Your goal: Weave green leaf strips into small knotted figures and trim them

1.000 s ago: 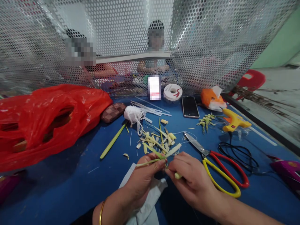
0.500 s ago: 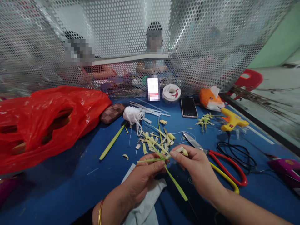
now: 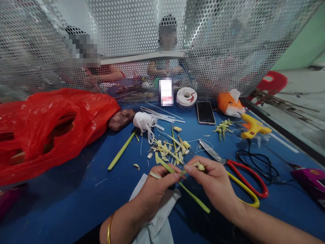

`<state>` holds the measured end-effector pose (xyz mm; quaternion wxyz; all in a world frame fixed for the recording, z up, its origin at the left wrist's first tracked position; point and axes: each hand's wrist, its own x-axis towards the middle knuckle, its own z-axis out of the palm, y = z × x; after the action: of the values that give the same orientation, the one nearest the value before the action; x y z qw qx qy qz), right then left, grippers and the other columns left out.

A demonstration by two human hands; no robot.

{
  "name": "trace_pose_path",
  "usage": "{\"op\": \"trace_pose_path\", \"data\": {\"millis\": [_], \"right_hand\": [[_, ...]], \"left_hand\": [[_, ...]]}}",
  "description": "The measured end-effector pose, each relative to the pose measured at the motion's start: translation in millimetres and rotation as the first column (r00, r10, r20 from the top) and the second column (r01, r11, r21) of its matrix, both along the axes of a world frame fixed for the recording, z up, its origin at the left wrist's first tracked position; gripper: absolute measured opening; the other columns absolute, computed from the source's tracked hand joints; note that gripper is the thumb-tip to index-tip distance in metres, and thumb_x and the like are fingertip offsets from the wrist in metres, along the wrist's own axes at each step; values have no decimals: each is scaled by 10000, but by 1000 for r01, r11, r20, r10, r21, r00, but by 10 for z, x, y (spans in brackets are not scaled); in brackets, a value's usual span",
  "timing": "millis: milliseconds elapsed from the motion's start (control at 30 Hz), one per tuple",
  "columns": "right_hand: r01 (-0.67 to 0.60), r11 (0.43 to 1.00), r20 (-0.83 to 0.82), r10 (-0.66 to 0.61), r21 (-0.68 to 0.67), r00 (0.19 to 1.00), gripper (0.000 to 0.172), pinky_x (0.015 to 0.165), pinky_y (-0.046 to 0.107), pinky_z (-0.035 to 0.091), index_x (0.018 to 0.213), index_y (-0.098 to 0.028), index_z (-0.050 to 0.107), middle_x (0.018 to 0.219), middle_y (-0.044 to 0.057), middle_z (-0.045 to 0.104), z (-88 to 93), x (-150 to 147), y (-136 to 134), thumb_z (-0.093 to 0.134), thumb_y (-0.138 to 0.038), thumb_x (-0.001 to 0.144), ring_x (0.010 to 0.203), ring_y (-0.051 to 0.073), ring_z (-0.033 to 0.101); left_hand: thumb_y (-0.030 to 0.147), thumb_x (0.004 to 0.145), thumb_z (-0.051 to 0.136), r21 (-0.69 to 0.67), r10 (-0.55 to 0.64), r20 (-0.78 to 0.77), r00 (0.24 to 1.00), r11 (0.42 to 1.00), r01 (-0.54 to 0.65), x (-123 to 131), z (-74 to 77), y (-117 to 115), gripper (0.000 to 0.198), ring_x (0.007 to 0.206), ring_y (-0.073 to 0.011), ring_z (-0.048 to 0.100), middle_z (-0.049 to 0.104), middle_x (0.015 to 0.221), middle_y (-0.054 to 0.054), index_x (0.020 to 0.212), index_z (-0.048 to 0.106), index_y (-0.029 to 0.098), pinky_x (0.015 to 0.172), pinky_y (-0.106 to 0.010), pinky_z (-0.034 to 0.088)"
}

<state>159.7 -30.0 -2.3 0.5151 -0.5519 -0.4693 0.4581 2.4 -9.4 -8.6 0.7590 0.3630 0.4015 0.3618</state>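
Observation:
Near the front middle of the blue table, my left hand (image 3: 158, 184) pinches the crossing of some green leaf strips (image 3: 195, 197). One strip points up-left past my thumb, another runs down to the right, and a pale end sticks out over my left fingers. My right hand (image 3: 212, 181) is closed on a pale, folded end (image 3: 200, 166) of the same piece, close to my left fingertips. Just beyond both hands lies a loose pile of pale yellow leaf scraps (image 3: 167, 149). A grey-white cloth (image 3: 158, 220) is under my left wrist.
Scissors (image 3: 246, 179) lie open right of my right hand. Beyond are a yellow glue gun (image 3: 255, 127), a phone (image 3: 205, 113), a ribbon spool (image 3: 187, 97) and white string (image 3: 144, 122). A red plastic bag (image 3: 83, 108) fills the left. People sit behind a perforated screen (image 3: 127, 30).
The held leaf piece has turned: a strip that pointed left now reaches up-left, and the lower strip extends further right. Both hands stay close together. The view has shifted slightly.

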Motion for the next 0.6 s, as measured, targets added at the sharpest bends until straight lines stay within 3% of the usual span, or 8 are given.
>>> {"op": "trace_pose_path", "data": {"millis": [300, 433, 500, 600], "right_hand": [[-33, 999, -62, 30, -38, 998, 232, 535, 248, 376, 587, -166, 649, 552, -14, 574, -1, 47, 36, 710, -332, 738, 544, 112, 445], [30, 999, -38, -29, 14, 999, 230, 496, 244, 334, 598, -176, 653, 528, -43, 518, -11, 111, 105, 712, -337, 751, 518, 98, 380], [66, 997, -23, -65, 44, 998, 223, 493, 245, 327, 610, -180, 659, 540, -45, 511, 6, 131, 117, 713, -342, 754, 524, 98, 374], [100, 991, 40, -104, 92, 994, 212, 495, 248, 337, 609, -182, 656, 566, -32, 533, 40, 135, 102, 712, -332, 747, 541, 107, 394]], "left_hand": [[279, 652, 786, 3, -87, -64, 994, 996, 87, -41, 27, 24, 96, 698, -142, 577, 704, 680, -20, 682, 768, 190, 769, -274, 428], [379, 582, 863, 41, -111, 20, 994, 993, 110, -55, -10, 41, 422, 930, -219, 625, 751, 944, -55, 966, 780, 227, 907, -329, 426], [441, 594, 849, 96, -71, 25, 997, 993, 69, -71, -14, 53, 500, 1026, -250, 609, 740, 1039, -64, 1042, 763, 237, 964, -349, 404], [503, 757, 705, 174, 101, -61, 993, 981, -89, -96, -19, 76, 338, 1012, -246, 609, 741, 993, -65, 933, 787, 226, 953, -347, 409]]}}
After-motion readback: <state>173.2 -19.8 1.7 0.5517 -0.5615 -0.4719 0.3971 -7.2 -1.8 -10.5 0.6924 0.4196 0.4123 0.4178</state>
